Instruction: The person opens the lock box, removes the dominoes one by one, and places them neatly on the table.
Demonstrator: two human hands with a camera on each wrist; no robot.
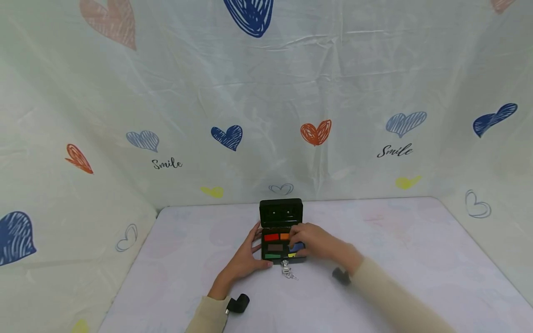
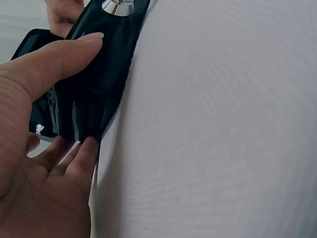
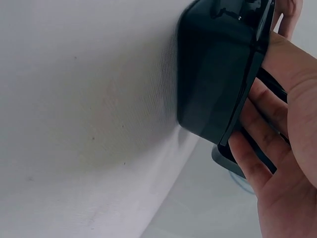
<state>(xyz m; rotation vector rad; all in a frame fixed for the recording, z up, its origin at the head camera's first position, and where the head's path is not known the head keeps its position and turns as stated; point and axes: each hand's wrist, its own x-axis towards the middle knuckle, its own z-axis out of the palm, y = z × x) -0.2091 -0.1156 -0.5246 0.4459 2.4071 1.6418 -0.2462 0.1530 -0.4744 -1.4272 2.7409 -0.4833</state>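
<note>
A small black cash box (image 1: pixel 284 261) stands on the table with its lid (image 1: pixel 281 212) raised. Inside lie coloured blocks: a red block (image 1: pixel 271 237), an orange block (image 1: pixel 285 236), a brown block (image 1: pixel 275 248), a green block (image 1: pixel 272 256) and a yellow block (image 1: pixel 292 255). My left hand (image 1: pixel 245 259) grips the box from its left side, thumb (image 2: pixel 81 52) on the front wall. Over the right half of the box, my right hand (image 1: pixel 314 241) pinches a slightly tilted blue block (image 1: pixel 296 247). In the right wrist view, its fingers (image 3: pixel 250 158) reach over the rim; the block is hidden there.
Keys (image 1: pixel 288 272) hang at the lock on the box's front. The table (image 1: pixel 187 245) has a pale cover and meets a white backdrop (image 1: pixel 266 157) printed with hearts close behind the box. Dark wrist devices sit at the left sleeve (image 1: pixel 208 314) and the right sleeve (image 1: pixel 395 296).
</note>
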